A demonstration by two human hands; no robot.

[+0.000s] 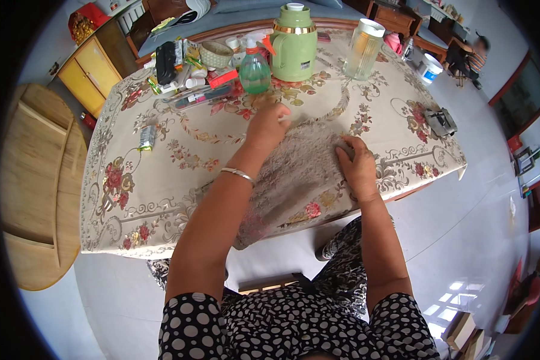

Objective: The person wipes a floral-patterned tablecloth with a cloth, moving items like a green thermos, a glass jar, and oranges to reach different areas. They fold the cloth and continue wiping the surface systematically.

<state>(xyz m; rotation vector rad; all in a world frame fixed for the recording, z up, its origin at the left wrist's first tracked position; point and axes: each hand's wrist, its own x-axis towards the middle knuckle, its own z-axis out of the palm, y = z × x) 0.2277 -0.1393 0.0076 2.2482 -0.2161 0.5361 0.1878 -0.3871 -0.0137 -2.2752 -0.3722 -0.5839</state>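
A grey-brown, fluffy cloth [300, 157] lies across the near middle of the table, its near left part reaching the table's front edge. My left hand [269, 127] is closed at the cloth's far left edge, fingers bent in a pinch. At the right edge, my right hand [359, 167] grips the cloth between thumb and fingers. The fabric between the two hands looks rumpled, with a darker fold toward me. Part of its left side is hidden behind my left forearm.
On the flowered tablecloth [180, 180] stand a green thermos [294, 51], a spray bottle [254, 72] and a clear jug [364, 51]. A woven basket [216, 55] sits among clutter. A grey folded item [441, 122] lies right; a small packet [147, 138] left. Another person [471, 59] sits far right.
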